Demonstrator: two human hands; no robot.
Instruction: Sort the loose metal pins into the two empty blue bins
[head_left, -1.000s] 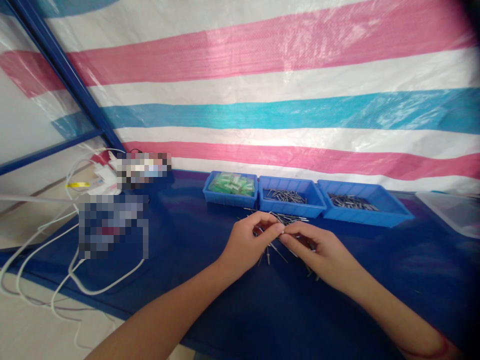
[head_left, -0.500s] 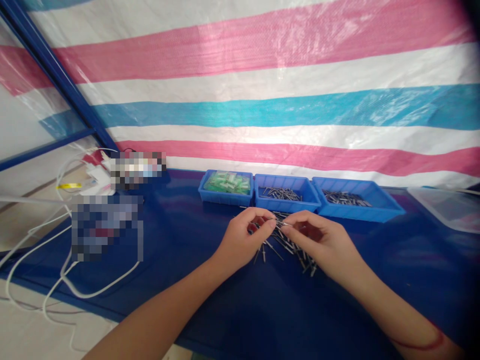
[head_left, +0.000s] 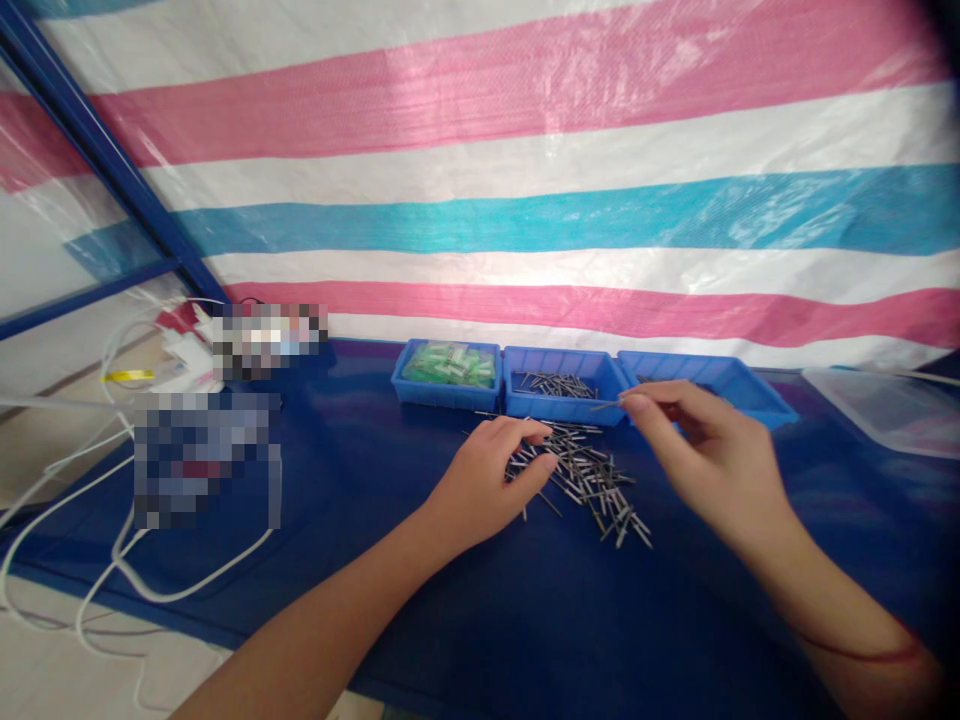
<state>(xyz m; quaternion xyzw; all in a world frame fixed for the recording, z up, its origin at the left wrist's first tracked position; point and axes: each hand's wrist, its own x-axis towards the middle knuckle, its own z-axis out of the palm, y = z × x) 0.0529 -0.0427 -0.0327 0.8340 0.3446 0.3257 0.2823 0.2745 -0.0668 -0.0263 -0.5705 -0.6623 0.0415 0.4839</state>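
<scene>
A loose pile of metal blind rivets (head_left: 596, 480) lies on the blue table. Over the left end of the pile rests my left hand (head_left: 491, 475), thumb and forefinger apart with nothing between them. My right hand (head_left: 709, 450) is raised in front of the right blue bin (head_left: 757, 400), pinching a single blind rivet (head_left: 606, 406) between thumb and forefinger. The rivet's thin end points left, across the front of the middle blue bin (head_left: 551, 407). Rivets lie inside both of these bins; my right hand hides much of those in the right one.
At the left of the row stands a blue bin (head_left: 442, 396) with green-and-white small packets (head_left: 454, 364). A clear plastic lid (head_left: 885, 415) lies at the far right. White cables (head_left: 195, 592) and blurred objects occupy the left side. Striped sheeting (head_left: 480, 230) hangs behind.
My hands have come apart. The right hand has moved right and up with a rivet in its fingers, while my left hand has opened and stayed over the pile.
</scene>
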